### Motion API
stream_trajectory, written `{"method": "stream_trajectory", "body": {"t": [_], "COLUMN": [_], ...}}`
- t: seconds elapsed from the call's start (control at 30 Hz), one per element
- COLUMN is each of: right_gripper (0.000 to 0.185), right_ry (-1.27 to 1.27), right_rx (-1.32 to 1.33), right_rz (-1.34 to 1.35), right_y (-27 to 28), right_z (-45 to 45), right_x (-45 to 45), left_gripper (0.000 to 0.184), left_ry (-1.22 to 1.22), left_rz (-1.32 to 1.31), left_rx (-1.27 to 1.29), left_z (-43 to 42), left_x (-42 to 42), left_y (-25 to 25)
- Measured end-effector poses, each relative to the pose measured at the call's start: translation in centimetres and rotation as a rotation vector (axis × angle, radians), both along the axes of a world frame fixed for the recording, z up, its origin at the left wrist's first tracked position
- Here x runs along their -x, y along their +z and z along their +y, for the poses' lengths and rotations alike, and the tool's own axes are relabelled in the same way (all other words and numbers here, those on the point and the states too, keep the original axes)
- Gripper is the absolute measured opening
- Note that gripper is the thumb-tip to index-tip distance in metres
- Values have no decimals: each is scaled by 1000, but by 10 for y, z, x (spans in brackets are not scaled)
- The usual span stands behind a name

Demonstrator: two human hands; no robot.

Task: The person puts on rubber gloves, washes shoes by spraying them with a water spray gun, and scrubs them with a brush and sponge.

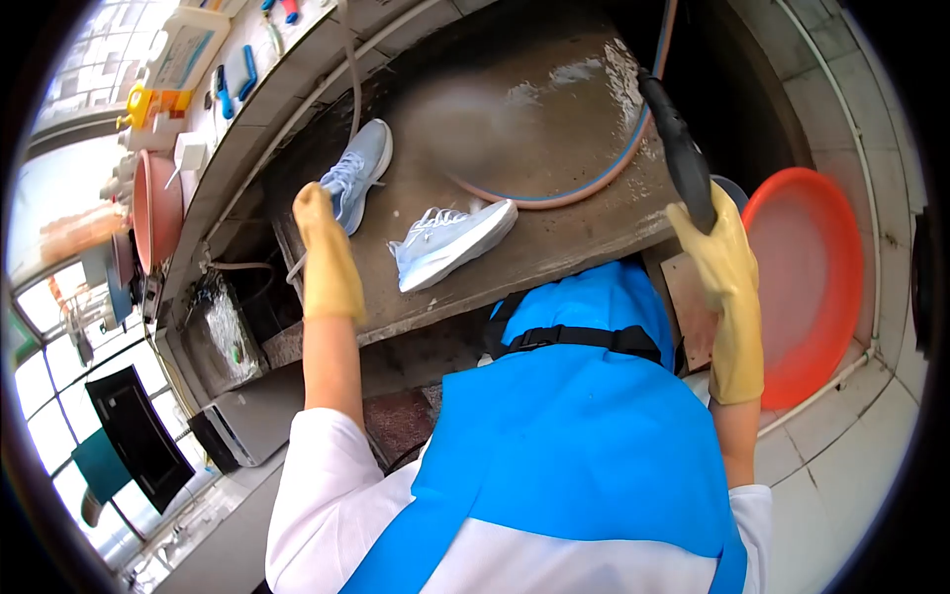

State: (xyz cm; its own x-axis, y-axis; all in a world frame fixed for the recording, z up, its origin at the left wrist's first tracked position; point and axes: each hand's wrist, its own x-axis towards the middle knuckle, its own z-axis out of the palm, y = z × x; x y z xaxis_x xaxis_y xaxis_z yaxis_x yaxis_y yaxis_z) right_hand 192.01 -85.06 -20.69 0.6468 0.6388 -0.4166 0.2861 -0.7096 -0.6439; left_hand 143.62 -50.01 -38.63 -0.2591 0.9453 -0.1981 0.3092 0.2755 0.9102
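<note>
Both my hands wear yellow rubber gloves. My left hand (319,213) is closed on the heel end of a light blue sneaker (361,163) at the left of the slab; its laces face up and its toe points away from me. A second light blue sneaker (450,243) lies tilted on its side, its white sole towards me, touched by neither hand. On the right, my right hand (717,238) wraps round a black spray nozzle (681,148), whose tip points up and away from the shoes. A hose (554,203) with a blue stripe curves across the slab beyond the second sneaker.
The wet concrete slab (614,213) has a raised front edge. An orange-red basin (846,267) with cloudy liquid stands at the right. Brushes (237,74), bottles and a pink basin (158,213) line the left ledge. A blurred smear covers part of the upper view.
</note>
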Motion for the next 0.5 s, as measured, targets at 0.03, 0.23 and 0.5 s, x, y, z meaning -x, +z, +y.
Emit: {"method": "stream_trajectory", "body": {"t": [0.03,0.23,0.5], "right_gripper": [54,16,24], "right_ry": [-39,-144,-332], "right_rx": [1,-178,-345], "right_rz": [23,210,251], "right_y": [3,5,3], "right_z": [-2,-8,-28], "right_x": [0,-4,-20], "left_gripper": [32,59,36], "left_ry": [-177,-1199,-1382], "left_rz": [221,876,909], "left_rx": [-32,658,508], "left_z": [-25,-69,-83], "left_x": [-10,-44,-107], "left_y": [13,-8,126]}}
